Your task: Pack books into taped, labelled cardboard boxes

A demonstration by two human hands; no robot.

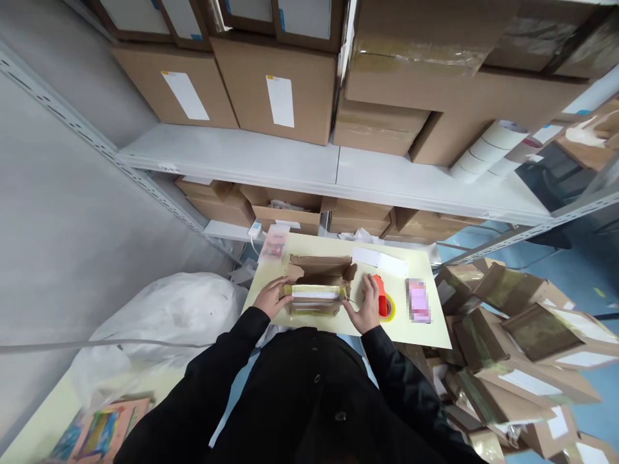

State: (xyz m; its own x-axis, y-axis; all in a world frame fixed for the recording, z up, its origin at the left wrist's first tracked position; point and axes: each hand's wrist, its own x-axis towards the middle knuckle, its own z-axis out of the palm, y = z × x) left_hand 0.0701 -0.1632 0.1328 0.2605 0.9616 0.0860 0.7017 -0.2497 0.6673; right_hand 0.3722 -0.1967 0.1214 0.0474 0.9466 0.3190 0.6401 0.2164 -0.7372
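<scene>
A small cardboard box stands on the pale table in front of me, its top open and a band of tape and a white strip along its near side. My left hand grips the box's left edge, thumb on the near side and fingers by the flap. At the right corner, the thumb of my right hand touches the box while its other fingers are stretched out, apart from it. A red tape dispenser with a yellow-rimmed roll lies just right of that hand. Inside the box I cannot make out any contents.
White label sheets and a pink, blurred packet lie on the table. A shelf with large cartons spans the back. Taped boxes pile up at the right. A white plastic bag bulges at the left.
</scene>
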